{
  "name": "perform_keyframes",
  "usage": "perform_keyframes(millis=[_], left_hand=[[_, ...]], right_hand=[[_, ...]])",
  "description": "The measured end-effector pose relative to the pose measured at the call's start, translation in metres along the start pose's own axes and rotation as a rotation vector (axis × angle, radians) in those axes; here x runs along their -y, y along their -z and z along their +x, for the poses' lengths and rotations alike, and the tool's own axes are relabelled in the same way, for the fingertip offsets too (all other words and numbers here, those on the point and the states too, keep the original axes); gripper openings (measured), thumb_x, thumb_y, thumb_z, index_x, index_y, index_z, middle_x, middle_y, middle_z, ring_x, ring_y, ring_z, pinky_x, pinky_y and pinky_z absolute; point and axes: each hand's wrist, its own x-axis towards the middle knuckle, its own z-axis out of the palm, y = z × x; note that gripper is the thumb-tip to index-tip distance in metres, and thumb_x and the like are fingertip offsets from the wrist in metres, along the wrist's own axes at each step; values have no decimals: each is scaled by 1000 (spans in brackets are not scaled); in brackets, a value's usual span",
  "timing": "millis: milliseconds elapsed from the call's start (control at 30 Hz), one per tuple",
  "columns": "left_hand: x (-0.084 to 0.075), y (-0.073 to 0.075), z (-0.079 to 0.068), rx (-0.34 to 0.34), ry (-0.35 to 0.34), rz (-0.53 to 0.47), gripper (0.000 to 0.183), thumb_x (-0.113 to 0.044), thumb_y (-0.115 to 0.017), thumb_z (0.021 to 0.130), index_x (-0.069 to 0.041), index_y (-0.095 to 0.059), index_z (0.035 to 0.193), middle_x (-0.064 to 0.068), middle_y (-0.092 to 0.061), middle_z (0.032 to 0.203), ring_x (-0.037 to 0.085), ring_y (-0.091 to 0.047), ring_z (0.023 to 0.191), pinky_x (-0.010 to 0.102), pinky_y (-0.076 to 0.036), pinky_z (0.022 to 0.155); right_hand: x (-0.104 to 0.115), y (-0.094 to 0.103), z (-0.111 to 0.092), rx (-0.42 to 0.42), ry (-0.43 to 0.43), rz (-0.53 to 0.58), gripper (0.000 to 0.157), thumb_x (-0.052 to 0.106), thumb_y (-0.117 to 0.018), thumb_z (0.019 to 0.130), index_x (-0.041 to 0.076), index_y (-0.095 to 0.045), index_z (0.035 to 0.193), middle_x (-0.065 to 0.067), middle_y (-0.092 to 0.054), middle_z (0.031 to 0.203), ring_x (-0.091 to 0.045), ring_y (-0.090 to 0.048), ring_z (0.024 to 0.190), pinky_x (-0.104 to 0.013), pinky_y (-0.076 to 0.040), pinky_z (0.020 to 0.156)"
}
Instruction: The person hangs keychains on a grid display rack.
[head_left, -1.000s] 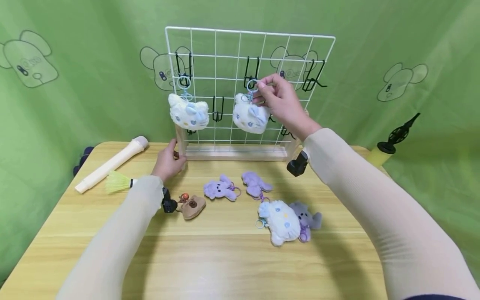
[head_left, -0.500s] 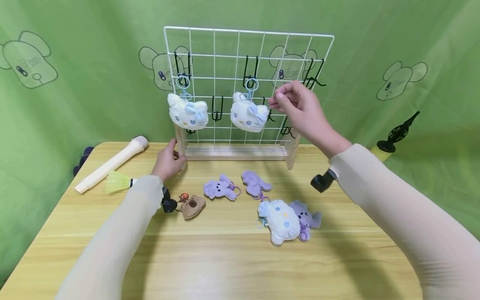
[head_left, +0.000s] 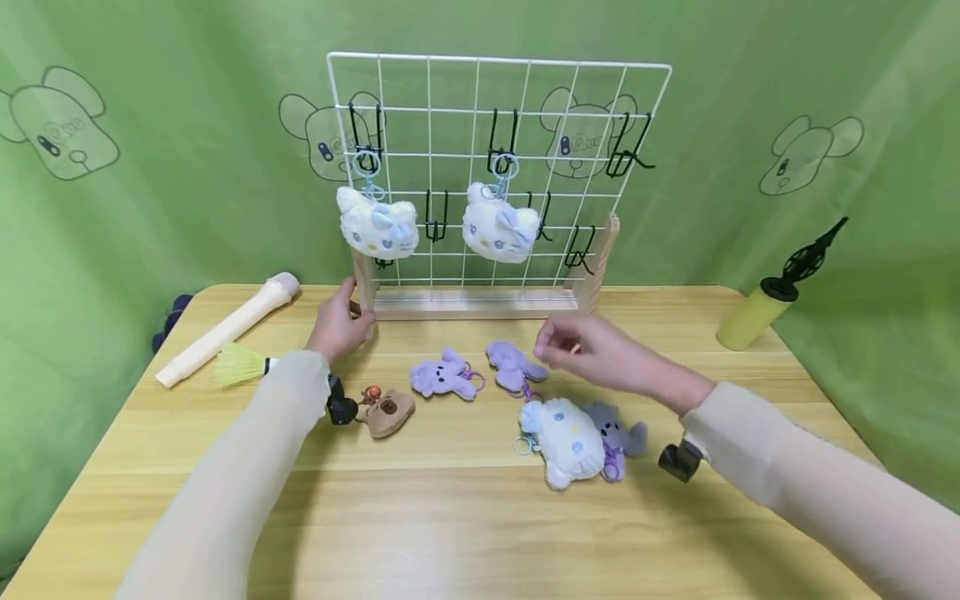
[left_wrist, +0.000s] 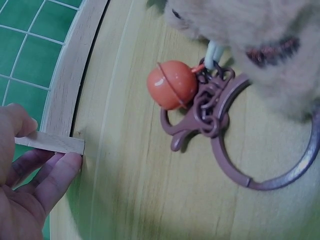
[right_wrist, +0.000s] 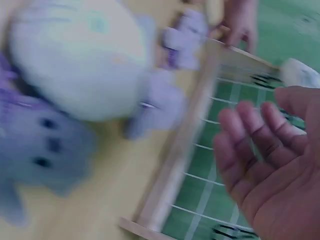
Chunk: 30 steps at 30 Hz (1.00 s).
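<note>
My left hand (head_left: 337, 323) grips the left wooden leg (left_wrist: 52, 142) of a white wire-grid rack (head_left: 480, 305), thumb on one side and fingers on the other. Two white cat-face plush keychains, a left one (head_left: 378, 229) and a middle one (head_left: 500, 229), hang by blue rings from black hooks on the rack. Over the table, my right hand (head_left: 603, 354) holds nothing, its fingers loosely curled in the right wrist view. Below it lie a purple plush keychain (head_left: 512, 367), another white cat plush keychain (head_left: 566, 442) and a grey-purple plush keychain (head_left: 611, 427) partly under that cat.
Near my left wrist lies a brown plush keychain (head_left: 388, 413) with an orange bell (left_wrist: 172, 85). Another purple plush (head_left: 442, 377) sits mid-table. At left are a cream microphone-shaped stick (head_left: 228, 329) and a yellow shuttlecock (head_left: 242, 365); at right, a yellow pump (head_left: 753, 317).
My right hand has let go of the middle cat plush's ring, drawn back right, then dropped toward the plushes on the table. The left hand stays on the rack leg.
</note>
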Motion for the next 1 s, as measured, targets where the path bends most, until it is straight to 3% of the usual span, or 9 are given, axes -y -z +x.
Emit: perform_keyframes(millis=[100, 267, 467, 600, 767, 1000], left_hand=[[1, 0, 0, -3, 1, 2, 69, -8, -58, 100, -3, -28, 162, 34, -65, 122, 29, -71, 79, 26, -61, 62], [2, -1, 1, -5, -1, 4, 69, -8, -59, 100, -5, -29, 162, 33, -66, 121, 30, -71, 80, 26, -61, 62], [1, 0, 1, -2, 6, 1, 69, -8, -59, 100, -6, -28, 162, 34, -66, 123, 31, -71, 81, 27, -62, 63], [0, 0, 0, -2, 2, -3, 70, -8, -59, 100, -5, -28, 162, 34, -65, 123, 30, -71, 81, 27, -62, 64], [-2, 0, 0, 10, -2, -13, 69, -8, -57, 101, -5, -26, 164, 35, -64, 125, 29, -70, 82, 26, -62, 64], [-3, 0, -1, 1, -4, 8, 71, -8, -56, 101, -4, -25, 164, 35, -64, 126, 34, -71, 87, 27, -62, 65]], right_hand=[[-12, -19, -5, 68, -42, -55, 14, 20, -68, 101, 6, -66, 103, -7, -72, 95, -14, -65, 85, -24, -59, 75], [-22, -40, -10, 162, -181, -96, 31, 39, -68, 101, 8, -62, 101, -3, -66, 88, -12, -58, 75, -24, -52, 63], [-18, -51, -8, 220, -372, -212, 55, 65, -63, 96, 10, -63, 103, -3, -65, 86, -16, -58, 71, -30, -48, 57], [-11, -54, -8, 283, -439, -319, 63, 73, -62, 90, 12, -66, 102, -3, -66, 86, -17, -60, 72, -31, -48, 58], [-6, -54, -7, 335, -462, -315, 52, 66, -70, 88, 15, -63, 89, -2, -62, 79, -15, -57, 67, -29, -47, 55], [-4, -58, -7, 375, -436, -250, 35, 38, -78, 88, 8, -61, 93, -4, -60, 83, -16, -58, 71, -27, -52, 58]])
